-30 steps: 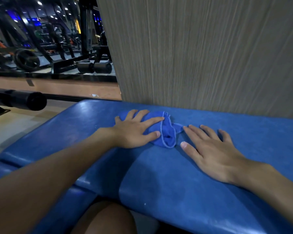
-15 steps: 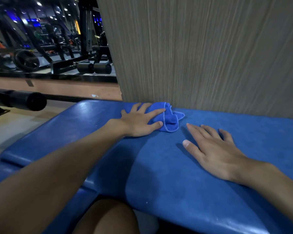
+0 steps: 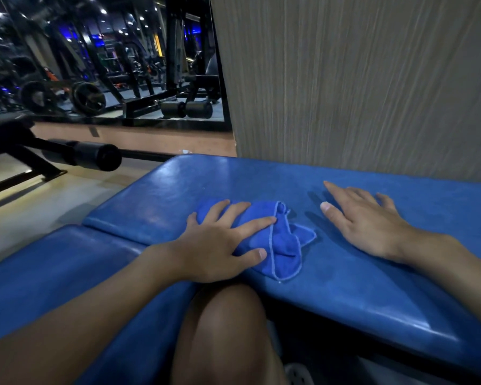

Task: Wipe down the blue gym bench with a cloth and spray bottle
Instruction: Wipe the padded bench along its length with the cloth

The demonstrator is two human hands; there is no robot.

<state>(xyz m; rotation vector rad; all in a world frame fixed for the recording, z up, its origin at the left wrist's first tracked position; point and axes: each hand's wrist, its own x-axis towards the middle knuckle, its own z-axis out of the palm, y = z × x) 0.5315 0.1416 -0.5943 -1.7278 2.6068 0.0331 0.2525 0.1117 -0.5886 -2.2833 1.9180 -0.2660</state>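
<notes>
Blue gym bench [image 3: 345,273] fills the frame, its long pad running along a grey wood-grain wall panel [image 3: 358,79]. A bare knee [image 3: 228,315] sits below the pad's near edge. Left hand [image 3: 220,245] lies flat, fingers straight and spread, pressing on the blue cloth [image 3: 283,245] — right hand [image 3: 364,220] open too, palm down on bare vinyl, near the cloth but apart. The cloth lies crumpled mid-pad, its left part under the fingers.

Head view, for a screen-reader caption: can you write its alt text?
A person's left hand presses a crumpled blue cloth onto a blue gym bench, while the right hand rests flat on the bench beside it. A grey panel stands behind the bench; dark gym equipment shows at upper left.
</notes>
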